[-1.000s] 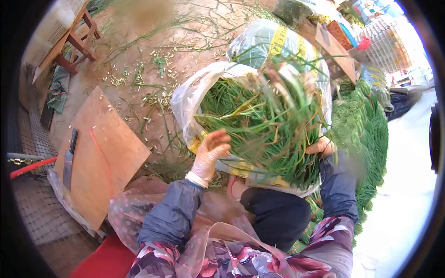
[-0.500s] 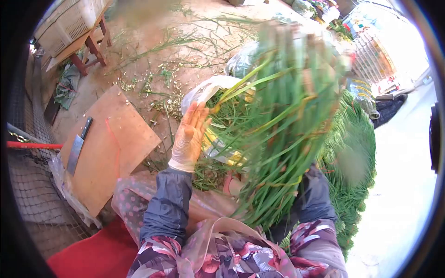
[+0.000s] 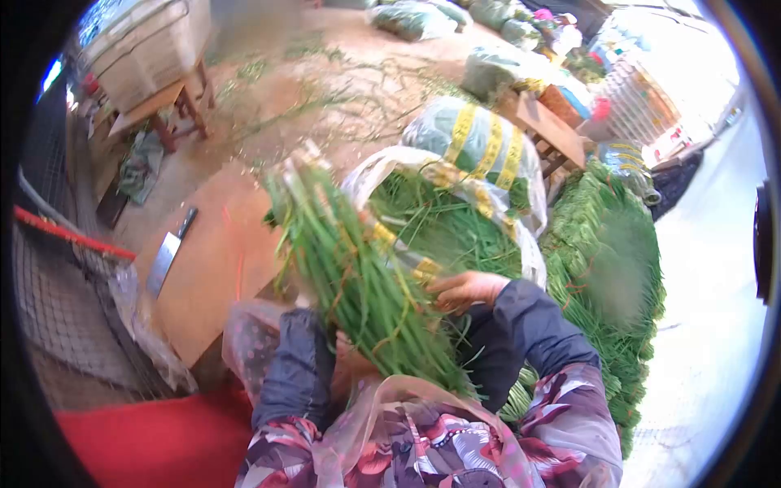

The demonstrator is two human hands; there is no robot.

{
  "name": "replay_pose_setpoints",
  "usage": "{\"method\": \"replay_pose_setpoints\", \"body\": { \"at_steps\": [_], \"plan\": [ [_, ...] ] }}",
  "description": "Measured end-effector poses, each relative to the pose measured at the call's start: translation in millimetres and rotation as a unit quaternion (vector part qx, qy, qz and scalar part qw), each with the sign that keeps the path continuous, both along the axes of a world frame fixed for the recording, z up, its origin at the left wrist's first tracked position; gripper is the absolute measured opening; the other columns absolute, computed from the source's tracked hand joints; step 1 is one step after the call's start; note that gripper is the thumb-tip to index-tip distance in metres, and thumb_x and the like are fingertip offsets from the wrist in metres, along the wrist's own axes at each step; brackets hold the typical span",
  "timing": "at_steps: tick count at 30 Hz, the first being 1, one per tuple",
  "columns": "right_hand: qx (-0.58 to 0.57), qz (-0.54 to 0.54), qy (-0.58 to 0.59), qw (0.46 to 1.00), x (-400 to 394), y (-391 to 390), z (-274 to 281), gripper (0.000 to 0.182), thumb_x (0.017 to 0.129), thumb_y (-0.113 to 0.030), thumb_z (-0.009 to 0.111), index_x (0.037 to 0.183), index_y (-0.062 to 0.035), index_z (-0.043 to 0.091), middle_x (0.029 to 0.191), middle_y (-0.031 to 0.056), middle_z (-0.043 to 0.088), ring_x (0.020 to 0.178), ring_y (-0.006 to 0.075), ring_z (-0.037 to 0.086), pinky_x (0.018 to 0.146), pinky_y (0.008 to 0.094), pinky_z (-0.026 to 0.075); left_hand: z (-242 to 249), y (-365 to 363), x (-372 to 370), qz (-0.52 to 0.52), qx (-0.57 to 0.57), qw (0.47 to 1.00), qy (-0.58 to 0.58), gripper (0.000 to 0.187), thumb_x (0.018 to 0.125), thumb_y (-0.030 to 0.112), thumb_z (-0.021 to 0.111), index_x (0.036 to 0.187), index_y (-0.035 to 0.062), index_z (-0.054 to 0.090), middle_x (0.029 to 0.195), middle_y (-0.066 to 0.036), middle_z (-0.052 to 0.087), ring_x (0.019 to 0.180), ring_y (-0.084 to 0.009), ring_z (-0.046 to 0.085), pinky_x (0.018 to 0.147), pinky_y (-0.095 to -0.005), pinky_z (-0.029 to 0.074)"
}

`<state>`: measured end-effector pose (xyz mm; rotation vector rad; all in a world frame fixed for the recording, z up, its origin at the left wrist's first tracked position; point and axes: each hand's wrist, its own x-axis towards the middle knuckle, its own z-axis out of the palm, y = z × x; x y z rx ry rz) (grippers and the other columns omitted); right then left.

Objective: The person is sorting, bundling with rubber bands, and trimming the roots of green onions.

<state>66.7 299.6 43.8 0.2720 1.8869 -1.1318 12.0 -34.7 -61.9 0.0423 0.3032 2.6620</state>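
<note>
A thick bunch of chives (image 3: 358, 268) slants across my lap, pale root ends up and left, leaf tips down and right. My left sleeve runs beneath it; my left hand is hidden behind the bunch, which it appears to support. At the bunch's right edge, my right hand (image 3: 468, 291) has its fingers curled together against some leaves. Just beyond the bunch stands an open white plastic bag (image 3: 533, 264) with yellow printed tape, full of loose green leaves (image 3: 439, 224).
A cleaver (image 3: 169, 254) lies on a brown board (image 3: 203, 285) at my left. Stacked chives (image 3: 586, 244) form a long heap on my right. Behind the bag sit a taped, filled bag (image 3: 472, 134) and a small wooden stool (image 3: 549, 130). A crate (image 3: 146, 57) rests on a bench at far left.
The bunch has swung down and left from high on the right, now over my left arm. My left hand, open before, is hidden behind it; my right hand has come into sight.
</note>
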Motion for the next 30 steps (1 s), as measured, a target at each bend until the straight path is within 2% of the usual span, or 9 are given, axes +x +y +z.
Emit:
{"method": "replay_pose_setpoints", "body": {
  "at_steps": [3, 6, 7, 11, 14, 20, 23, 27, 30],
  "plan": [
    [-0.001, 0.008, 0.113, 0.994, -29, 14, 95, 0.066, 0.086, -0.022, 0.067, 0.145, -0.0148, 0.038, 0.099, 0.0101, 0.067, 0.075, 0.0136, 0.064, 0.064, 0.0285, 0.052, 12, -13, -5, 0.015, -0.022, 0.999, 0.041, 0.074, 0.08, 0.06, 0.064, 0.132, 0.0095, 0.049, 0.122, -0.012, 0.058, 0.105, -0.0268, 0.059, 0.088, -0.0432, 0.052],
    [0.236, 0.053, 0.45, 0.86, -38, -12, 239, 0.06, 0.084, -0.023, 0.068, 0.139, -0.0129, 0.046, 0.084, 0.0052, 0.067, 0.075, 0.0116, 0.064, 0.066, 0.0258, 0.051, 24, -30, -4, 0.04, -0.052, 0.995, 0.07, 0.072, 0.081, 0.06, 0.063, 0.131, 0.0094, 0.05, 0.12, -0.011, 0.059, 0.103, -0.0265, 0.06, 0.086, -0.0427, 0.052],
    [0.074, -0.095, 0.513, 0.85, -57, 8, 262, 0.062, 0.081, -0.021, 0.071, 0.138, -0.0115, 0.047, 0.078, 0.0047, 0.067, 0.07, 0.0115, 0.063, 0.061, 0.0253, 0.051, 27, -33, -9, 0.047, -0.057, 0.994, 0.083, 0.072, 0.081, 0.059, 0.063, 0.13, 0.0094, 0.05, 0.12, -0.011, 0.059, 0.102, -0.0264, 0.06, 0.086, -0.0426, 0.053],
    [0.105, -0.303, 0.685, 0.655, -50, 42, 438, 0.058, 0.087, -0.044, 0.065, 0.132, -0.0103, 0.052, 0.095, 0.0124, 0.069, 0.075, 0.0185, 0.068, 0.068, 0.028, 0.056, 33, -40, -10, 0.061, -0.06, 0.991, 0.106, 0.069, 0.082, 0.059, 0.062, 0.129, 0.0093, 0.051, 0.117, -0.011, 0.06, 0.099, -0.0261, 0.061, 0.083, -0.042, 0.053],
    [0.153, -0.216, 0.636, 0.725, -36, 27, 449, 0.063, 0.09, -0.05, 0.056, 0.138, -0.0108, 0.044, 0.1, 0.0142, 0.069, 0.08, 0.0189, 0.068, 0.071, 0.0304, 0.055, 31, -41, -7, 0.071, -0.052, 0.99, 0.111, 0.068, 0.082, 0.059, 0.061, 0.128, 0.0093, 0.052, 0.115, -0.011, 0.061, 0.097, -0.0258, 0.062, 0.082, -0.0416, 0.054],
    [0.103, 0.159, 0.385, 0.903, -35, -12, 226, 0.078, 0.083, -0.03, 0.071, 0.145, -0.0036, 0.031, 0.141, 0.0176, 0.045, 0.131, 0.0266, 0.04, 0.11, 0.041, 0.031, 82, -26, -4, 0.112, -0.07, 0.984, 0.123, 0.06, 0.085, 0.056, 0.06, 0.123, 0.0093, 0.055, 0.107, -0.01, 0.063, 0.088, -0.0245, 0.063, 0.075, -0.0392, 0.055],
    [-0.335, 0.089, 0.259, 0.902, 0, -49, 54, 0.109, 0.085, -0.032, 0.069, 0.149, -0.023, -0.018, 0.157, 0.0147, 0.017, 0.142, 0.0257, 0.02, 0.114, 0.0422, 0.017, 107, -22, -1, 0.095, -0.057, 0.979, 0.174, 0.054, 0.09, 0.049, 0.056, 0.125, 0.008, 0.053, 0.112, -0.011, 0.062, 0.093, -0.0254, 0.064, 0.076, -0.0409, 0.056],
    [-0.379, -0.004, 0.232, 0.896, 41, -139, -7, 0.129, 0.057, -0.048, 0.088, 0.152, -0.0097, 0.01, 0.151, 0.007, 0.029, 0.135, 0.0172, 0.029, 0.111, 0.0329, 0.023, 118, -9, 0, 0.145, -0.103, 0.972, 0.15, 0.046, 0.092, 0.042, 0.055, 0.12, 0.0061, 0.056, 0.105, -0.011, 0.065, 0.084, -0.0237, 0.065, 0.07, -0.0377, 0.057],
    [-0.407, -0.083, 0.179, 0.892, 69, -174, -3, 0.092, 0.068, -0.027, 0.086, 0.141, -0.0061, 0.034, 0.13, 0.0055, 0.051, 0.116, 0.0162, 0.048, 0.099, 0.0316, 0.038, 138, 6, 12, 0.114, -0.082, 0.982, 0.125, 0.041, 0.093, 0.036, 0.055, 0.118, 0.0033, 0.056, 0.101, -0.013, 0.066, 0.077, -0.0225, 0.066, 0.062, -0.0343, 0.057]
  ]
}}
